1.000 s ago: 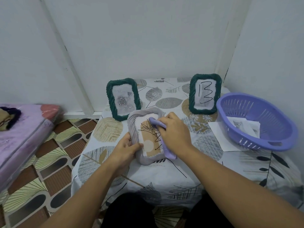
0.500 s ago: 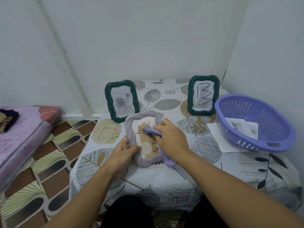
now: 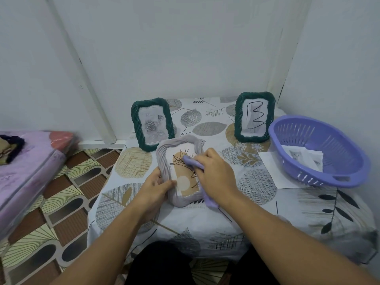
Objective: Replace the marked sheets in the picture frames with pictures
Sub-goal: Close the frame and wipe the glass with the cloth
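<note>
Since a second ago my right hand (image 3: 213, 173) and its cloth (image 3: 193, 164) have slid up the grey frame (image 3: 164, 163) toward its top. On the bench (image 3: 185, 221), a basket (image 3: 320, 149) of pictures (image 3: 302, 157) sits right; two green frames stand behind, one showing roses (image 3: 152, 124), one marked 13 (image 3: 255, 117). My left hand (image 3: 154, 187) grips the grey frame's left edge; my right grip pinches the cloth.

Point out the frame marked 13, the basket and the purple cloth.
Frame marked 13 (image 3: 255, 117), head view, on the marked sheet.
Basket (image 3: 347, 177), head view, on its near rim.
Purple cloth (image 3: 190, 162), head view, on its upper end.
</note>
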`<state>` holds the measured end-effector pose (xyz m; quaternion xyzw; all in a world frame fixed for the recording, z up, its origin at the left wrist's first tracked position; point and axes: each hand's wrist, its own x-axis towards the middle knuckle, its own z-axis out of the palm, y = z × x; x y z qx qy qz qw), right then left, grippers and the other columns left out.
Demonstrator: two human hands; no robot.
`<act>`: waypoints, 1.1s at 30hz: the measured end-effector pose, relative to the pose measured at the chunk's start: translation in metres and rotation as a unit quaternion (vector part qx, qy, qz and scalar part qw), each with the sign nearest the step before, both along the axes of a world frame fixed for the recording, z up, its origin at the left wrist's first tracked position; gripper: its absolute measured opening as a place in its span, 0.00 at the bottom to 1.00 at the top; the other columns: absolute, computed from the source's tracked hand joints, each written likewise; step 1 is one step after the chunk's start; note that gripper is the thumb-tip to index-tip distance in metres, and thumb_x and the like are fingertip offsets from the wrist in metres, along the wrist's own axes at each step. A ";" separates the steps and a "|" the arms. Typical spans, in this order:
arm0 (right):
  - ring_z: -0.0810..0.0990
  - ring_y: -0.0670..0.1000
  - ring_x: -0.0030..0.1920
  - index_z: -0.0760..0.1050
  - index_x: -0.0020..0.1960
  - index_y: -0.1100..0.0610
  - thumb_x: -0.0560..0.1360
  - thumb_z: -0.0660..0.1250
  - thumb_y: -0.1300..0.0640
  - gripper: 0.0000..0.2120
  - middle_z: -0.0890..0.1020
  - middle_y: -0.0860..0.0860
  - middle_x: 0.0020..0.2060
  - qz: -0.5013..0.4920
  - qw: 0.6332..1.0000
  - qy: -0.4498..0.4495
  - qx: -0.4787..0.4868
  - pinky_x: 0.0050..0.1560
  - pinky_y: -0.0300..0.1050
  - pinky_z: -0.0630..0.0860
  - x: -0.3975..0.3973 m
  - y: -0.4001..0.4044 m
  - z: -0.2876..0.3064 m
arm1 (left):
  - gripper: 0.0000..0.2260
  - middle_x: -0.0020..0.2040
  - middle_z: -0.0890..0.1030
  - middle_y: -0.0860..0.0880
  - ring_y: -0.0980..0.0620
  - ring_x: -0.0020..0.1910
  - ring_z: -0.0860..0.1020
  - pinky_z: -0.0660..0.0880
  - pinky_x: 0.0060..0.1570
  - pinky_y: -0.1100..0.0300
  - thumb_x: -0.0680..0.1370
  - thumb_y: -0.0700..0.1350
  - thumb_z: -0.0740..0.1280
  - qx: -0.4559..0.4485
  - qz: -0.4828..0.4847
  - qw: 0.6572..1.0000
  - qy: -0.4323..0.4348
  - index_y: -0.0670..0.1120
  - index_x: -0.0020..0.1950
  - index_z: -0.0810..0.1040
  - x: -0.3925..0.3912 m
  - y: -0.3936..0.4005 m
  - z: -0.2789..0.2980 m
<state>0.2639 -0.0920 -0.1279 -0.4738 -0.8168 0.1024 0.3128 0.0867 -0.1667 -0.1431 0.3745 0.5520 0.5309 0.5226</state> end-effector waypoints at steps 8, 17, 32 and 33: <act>0.76 0.50 0.40 0.82 0.48 0.48 0.81 0.65 0.48 0.08 0.70 0.44 0.44 -0.006 1.000 0.007 -0.002 0.36 0.50 0.75 0.005 0.005 0.000 | 0.21 0.63 0.84 0.42 0.42 0.62 0.82 0.75 0.67 0.41 0.81 0.28 0.61 0.004 0.000 1.000 0.000 0.45 0.72 0.72 -0.001 0.000 -0.001; 0.77 0.50 0.41 0.82 0.51 0.46 0.81 0.65 0.47 0.08 0.71 0.45 0.45 0.009 1.000 -0.010 -0.005 0.37 0.47 0.74 0.008 0.008 0.000 | 0.22 0.64 0.83 0.42 0.41 0.64 0.81 0.74 0.68 0.39 0.81 0.29 0.62 0.005 -0.003 1.000 0.009 0.44 0.73 0.71 -0.002 0.001 -0.003; 0.77 0.50 0.42 0.82 0.52 0.44 0.81 0.64 0.46 0.08 0.71 0.44 0.45 0.022 1.000 -0.005 -0.014 0.38 0.49 0.75 0.010 0.011 -0.003 | 0.21 0.63 0.83 0.42 0.41 0.62 0.82 0.75 0.67 0.39 0.81 0.29 0.62 -0.002 -0.001 1.000 0.001 0.44 0.72 0.72 0.000 0.001 -0.001; 0.77 0.49 0.42 0.82 0.52 0.45 0.81 0.64 0.46 0.08 0.71 0.44 0.45 0.016 1.000 -0.003 -0.013 0.38 0.49 0.75 0.010 0.011 -0.003 | 0.21 0.62 0.84 0.42 0.42 0.62 0.82 0.75 0.67 0.40 0.81 0.29 0.62 -0.004 0.002 1.000 0.002 0.44 0.72 0.72 0.000 0.001 0.000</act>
